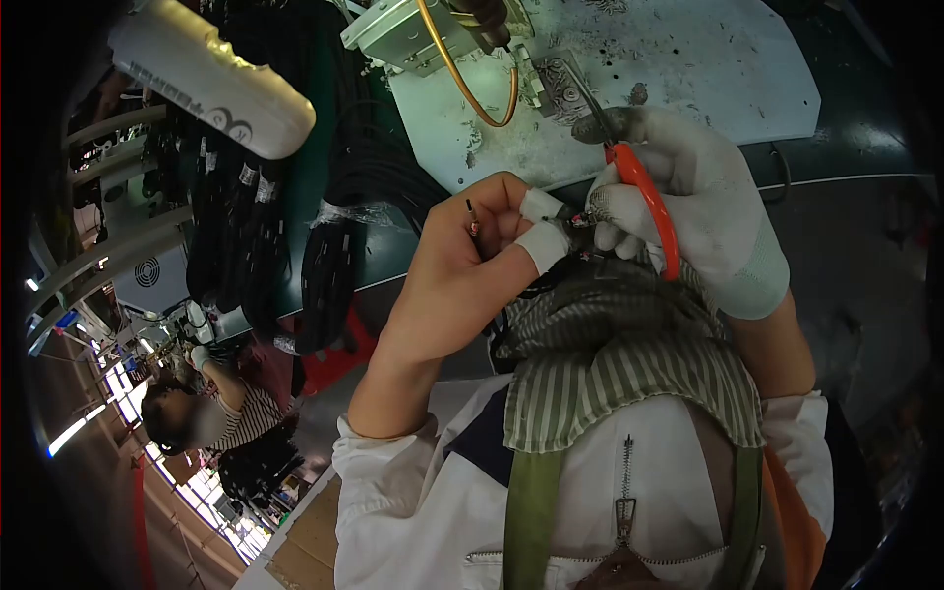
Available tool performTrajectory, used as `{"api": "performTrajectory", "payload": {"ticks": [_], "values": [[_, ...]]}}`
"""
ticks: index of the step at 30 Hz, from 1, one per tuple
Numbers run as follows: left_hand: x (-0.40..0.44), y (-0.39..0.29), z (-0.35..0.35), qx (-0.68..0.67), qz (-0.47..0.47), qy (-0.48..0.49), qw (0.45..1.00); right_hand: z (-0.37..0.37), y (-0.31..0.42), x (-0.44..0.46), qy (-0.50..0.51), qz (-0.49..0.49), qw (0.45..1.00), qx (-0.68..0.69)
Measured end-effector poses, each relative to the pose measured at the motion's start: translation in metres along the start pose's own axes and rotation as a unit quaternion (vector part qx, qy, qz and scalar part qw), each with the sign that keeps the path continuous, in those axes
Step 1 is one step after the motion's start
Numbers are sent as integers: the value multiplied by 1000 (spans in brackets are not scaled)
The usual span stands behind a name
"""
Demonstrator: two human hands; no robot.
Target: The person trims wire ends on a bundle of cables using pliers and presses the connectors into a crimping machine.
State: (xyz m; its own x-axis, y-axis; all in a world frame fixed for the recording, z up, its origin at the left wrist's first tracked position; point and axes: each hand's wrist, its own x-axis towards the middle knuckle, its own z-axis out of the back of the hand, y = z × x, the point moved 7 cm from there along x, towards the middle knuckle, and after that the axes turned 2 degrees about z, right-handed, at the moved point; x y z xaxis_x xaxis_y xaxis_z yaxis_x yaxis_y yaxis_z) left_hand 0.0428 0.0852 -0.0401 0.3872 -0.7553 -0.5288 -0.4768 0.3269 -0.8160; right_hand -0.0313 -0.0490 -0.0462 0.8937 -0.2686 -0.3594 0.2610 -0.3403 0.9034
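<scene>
- Far left, room beyond: a co-worker in a striped top [251,425] sat near other equipment; bright windows behind.
- Upper left: white tube with lettering [211,84], above bundled black cables [339,187] that drooped over the desk edge.
- Left hand [442,285]: bare, tape on thumb and finger, pinching a small dark cable end [578,222] above the striped apron [629,383]. A thin wire tip [474,228] showed by the palm.
- Step in hand, by my reading: fine fingertip work on that end, both hands meeting there.
- Right hand [723,211]: gloved, fingertips grimy, gripping red-handled scissors [657,202], fingers against the end. Blades pointed away; any cut called for turning them inward, clear of the taped fingers.
- Surface beyond the hands: dark green desk [855,133], pale board [728,64] littered with scraps, machine [403,44] with a curved orange tube [445,59].
</scene>
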Motion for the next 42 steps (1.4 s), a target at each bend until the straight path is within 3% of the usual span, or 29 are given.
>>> {"api": "performTrajectory", "payload": {"ticks": [5,10,16,19,22,27,29,32,34,37,42], "values": [[-5,4,-1,6,-25,48,999,0,0,-9,17,-35,998,47],[-7,2,-8,36,-32,-8,999,-3,-6,-13,5,-27,997,68],[-8,2,-8,-20,-4,24,1000,-1,-5,-17,-7,-43,995,85],[-1,-1,0,21,-5,-9,1000,0,2,-14,8,-25,998,57],[25,0,34,-7,12,-75,997,26,6,9,-74,70,994,-33],[56,-20,48,55,-24,-36,998,37,9,55,-104,98,987,-73],[72,-22,54,73,-13,-17,997,31,10,75,-65,120,986,-96],[85,-29,55,88,-36,-4,995,24,17,90,-35,102,975,-194],[90,-31,55,95,-45,3,994,25,9,99,-30,83,981,-172],[84,-37,61,145,-54,-73,985,25,8,105,-31,50,982,-178],[81,-47,45,191,-110,-73,973,25,8,108,-45,35,979,-195]]}}
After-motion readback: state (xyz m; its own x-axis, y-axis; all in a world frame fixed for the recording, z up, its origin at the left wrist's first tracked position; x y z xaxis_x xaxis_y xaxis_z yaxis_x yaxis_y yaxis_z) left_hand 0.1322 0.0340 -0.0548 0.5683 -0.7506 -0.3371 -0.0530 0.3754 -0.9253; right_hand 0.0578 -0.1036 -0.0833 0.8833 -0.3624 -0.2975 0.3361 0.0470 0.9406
